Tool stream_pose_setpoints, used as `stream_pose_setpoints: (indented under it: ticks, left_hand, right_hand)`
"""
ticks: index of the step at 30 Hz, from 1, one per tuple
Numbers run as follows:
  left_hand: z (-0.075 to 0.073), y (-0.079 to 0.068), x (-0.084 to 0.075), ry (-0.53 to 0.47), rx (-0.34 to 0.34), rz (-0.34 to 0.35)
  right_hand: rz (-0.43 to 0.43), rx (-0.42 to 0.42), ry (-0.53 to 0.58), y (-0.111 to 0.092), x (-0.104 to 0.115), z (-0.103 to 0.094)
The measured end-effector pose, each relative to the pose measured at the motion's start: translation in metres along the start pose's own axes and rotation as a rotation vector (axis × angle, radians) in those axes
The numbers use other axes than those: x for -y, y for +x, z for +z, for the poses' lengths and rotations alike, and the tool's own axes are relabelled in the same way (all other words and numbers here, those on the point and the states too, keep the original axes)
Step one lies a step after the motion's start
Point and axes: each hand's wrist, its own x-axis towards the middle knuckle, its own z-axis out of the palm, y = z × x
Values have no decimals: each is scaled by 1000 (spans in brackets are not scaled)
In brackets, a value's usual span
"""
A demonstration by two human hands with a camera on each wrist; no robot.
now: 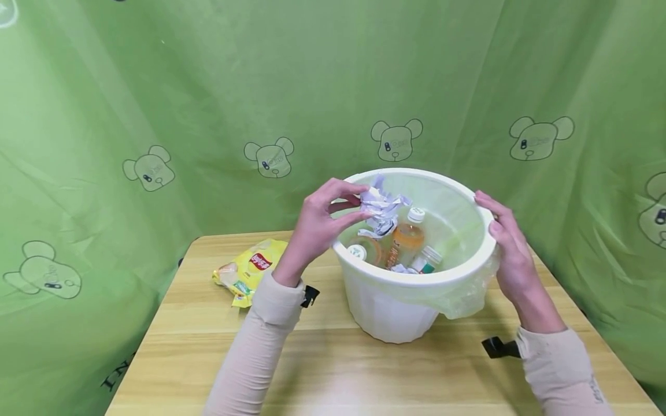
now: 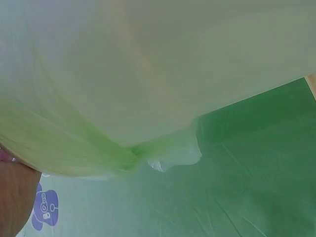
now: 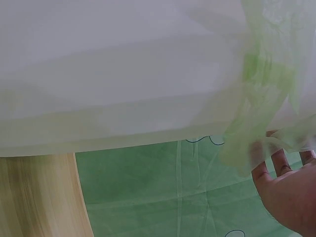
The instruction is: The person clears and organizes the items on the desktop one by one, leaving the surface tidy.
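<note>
My left hand pinches a crumpled ball of white paper over the left side of a white trash bin. My right hand grips the bin's rim on the right, fingers over the edge. A thin pale green bag lines the bin and hangs outside near that hand. Inside lie an orange-labelled plastic bottle, a second white-capped bottle, a small bottle with a green label and more crumpled paper. In the right wrist view, the right hand's fingers show behind the bag's folds.
A yellow chip bag lies on the wooden table, left of the bin and beside my left forearm. Green curtains printed with bear heads hang around the table. A black strap sticks out at the left cuff, another at the right.
</note>
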Motion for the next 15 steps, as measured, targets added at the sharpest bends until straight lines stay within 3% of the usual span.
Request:
stream_pose_setpoints:
  ticks: [15]
  left_hand:
    - [0,3,-2,58,112,-47]
  right_hand:
    - [-4,2,10,0,-1,0]
